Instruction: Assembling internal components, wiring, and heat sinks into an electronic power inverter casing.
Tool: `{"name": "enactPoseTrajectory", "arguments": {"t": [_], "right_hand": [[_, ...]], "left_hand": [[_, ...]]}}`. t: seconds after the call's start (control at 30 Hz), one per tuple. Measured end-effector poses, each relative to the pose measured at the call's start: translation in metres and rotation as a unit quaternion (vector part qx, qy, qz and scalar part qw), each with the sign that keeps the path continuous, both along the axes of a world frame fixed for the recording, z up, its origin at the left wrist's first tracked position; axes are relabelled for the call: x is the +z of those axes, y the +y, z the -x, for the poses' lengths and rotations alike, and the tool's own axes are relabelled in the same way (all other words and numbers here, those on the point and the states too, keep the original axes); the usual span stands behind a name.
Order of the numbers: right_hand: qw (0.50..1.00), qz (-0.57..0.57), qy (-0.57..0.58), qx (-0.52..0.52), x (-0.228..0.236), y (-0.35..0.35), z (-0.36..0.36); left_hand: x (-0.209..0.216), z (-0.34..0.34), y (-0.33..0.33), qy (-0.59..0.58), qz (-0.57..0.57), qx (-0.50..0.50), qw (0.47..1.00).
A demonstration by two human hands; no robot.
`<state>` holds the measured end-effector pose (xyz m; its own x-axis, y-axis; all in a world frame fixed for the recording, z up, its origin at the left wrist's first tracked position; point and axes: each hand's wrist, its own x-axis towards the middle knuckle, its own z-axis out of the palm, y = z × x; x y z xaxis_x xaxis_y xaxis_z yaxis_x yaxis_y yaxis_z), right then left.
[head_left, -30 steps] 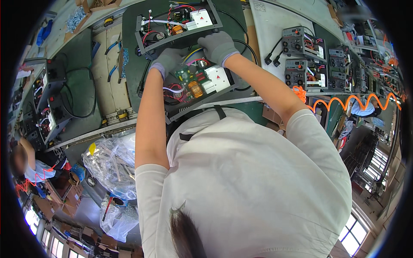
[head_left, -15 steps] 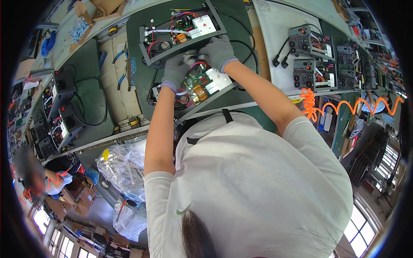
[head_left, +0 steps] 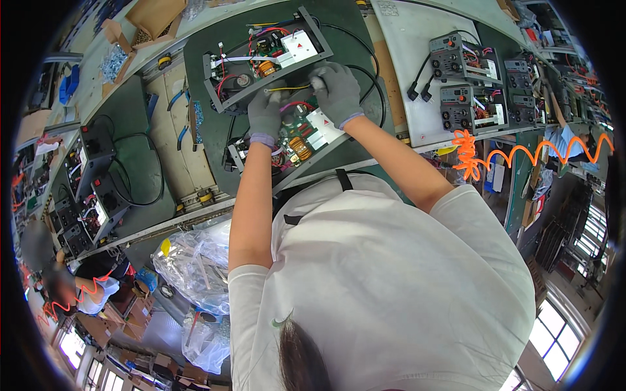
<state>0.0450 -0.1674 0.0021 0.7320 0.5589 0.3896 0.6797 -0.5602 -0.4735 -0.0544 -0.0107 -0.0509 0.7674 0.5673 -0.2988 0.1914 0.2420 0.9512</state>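
Observation:
Two open metal-framed electronic units lie on a dark green mat. The near unit (head_left: 301,148) shows a green circuit board, a copper coil and a white block. The far unit (head_left: 242,81) stands just beyond it, with a similar board, white block and coloured wires. My gloved right hand (head_left: 338,94) is over the near unit's far right part, its fingers pinched on a thin yellow wire (head_left: 287,88). That wire stretches left to just above the fingertips of my gloved left hand (head_left: 264,116). My left fingers are curled at the near unit's far left side; what they grip is hidden.
More units (head_left: 460,58) stand on the white board at right, with black plugs beside them. Black units (head_left: 107,195) and a cable are at left. Pliers (head_left: 177,98) lie left of the mat. An orange coiled hose (head_left: 466,153) hangs at right.
My right hand has drawn back from the far unit's frame, toward me. More of the yellow wire now shows between my hands. The whole view has shifted slightly.

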Motion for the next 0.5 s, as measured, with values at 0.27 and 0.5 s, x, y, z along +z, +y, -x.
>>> {"name": "enactPoseTrajectory", "arguments": {"t": [0.27,0.5], "right_hand": [[0.964,-0.057,0.242,-0.09,0.009,-0.016,0.01],[0.988,0.121,0.013,0.093,0.019,-0.027,0.028]], "left_hand": [[0.022,-0.03,0.017,-0.012,0.048,-0.283,0.958],[0.028,-0.024,0.011,0.017,-0.205,-0.224,0.953]]}}
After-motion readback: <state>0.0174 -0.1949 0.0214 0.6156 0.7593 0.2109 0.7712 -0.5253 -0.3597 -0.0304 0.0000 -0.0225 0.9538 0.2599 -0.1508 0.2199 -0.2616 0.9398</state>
